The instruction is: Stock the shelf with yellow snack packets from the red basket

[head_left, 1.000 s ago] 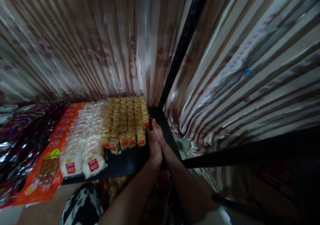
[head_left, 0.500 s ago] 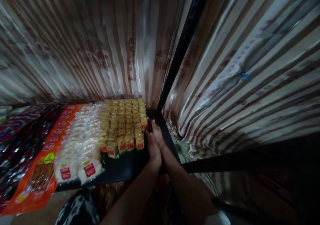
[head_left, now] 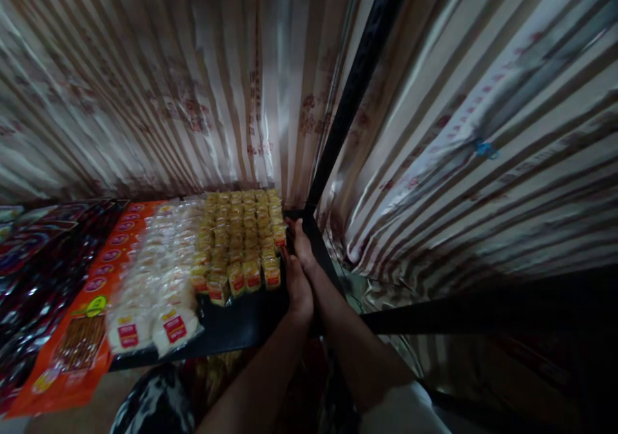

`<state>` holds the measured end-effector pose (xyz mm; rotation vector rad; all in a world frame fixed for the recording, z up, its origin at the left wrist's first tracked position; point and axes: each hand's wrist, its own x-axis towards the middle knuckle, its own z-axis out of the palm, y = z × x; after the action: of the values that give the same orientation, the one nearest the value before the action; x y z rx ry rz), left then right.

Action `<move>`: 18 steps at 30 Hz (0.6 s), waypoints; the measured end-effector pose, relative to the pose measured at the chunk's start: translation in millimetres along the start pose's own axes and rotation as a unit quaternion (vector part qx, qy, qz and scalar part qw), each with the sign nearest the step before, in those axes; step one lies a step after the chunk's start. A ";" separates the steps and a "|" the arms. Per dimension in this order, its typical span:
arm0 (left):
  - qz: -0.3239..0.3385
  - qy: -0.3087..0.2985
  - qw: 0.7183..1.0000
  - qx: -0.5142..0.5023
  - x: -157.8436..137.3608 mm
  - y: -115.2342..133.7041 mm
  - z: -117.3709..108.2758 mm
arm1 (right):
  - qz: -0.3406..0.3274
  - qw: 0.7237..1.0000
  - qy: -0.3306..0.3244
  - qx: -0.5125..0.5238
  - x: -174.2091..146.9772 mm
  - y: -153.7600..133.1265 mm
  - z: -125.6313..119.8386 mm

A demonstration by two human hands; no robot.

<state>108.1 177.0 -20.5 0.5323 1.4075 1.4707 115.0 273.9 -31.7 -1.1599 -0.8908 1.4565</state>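
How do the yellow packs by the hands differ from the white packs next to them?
The yellow packs are small and stand in tight rows; the white packs are bigger, rounder and lie in clear wrap. The yellow packs sit against both hands, left hand and right hand; the white packs lie further left, untouched. Both carry red labels and rest on the black shelf.

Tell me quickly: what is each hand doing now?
Left hand: flat against the yellow packets, holding nothing.
Right hand: beside that block; grip cannot be told.
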 end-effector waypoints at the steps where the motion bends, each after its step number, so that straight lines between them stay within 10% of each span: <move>1: 0.006 -0.001 1.000 0.015 0.3 0.5 -0.2 | -0.005 1.000 -0.001 -0.013 0.3 0.5 -0.8; 18: 0.029 -0.009 0.991 0.127 1.3 -6.1 -1.3 | 0.030 0.995 0.017 0.090 16.3 -10.2 10.6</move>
<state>108.7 176.5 -26.9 0.7486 1.5867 1.3344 107.3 292.3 -22.7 -1.0819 -0.6911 1.5273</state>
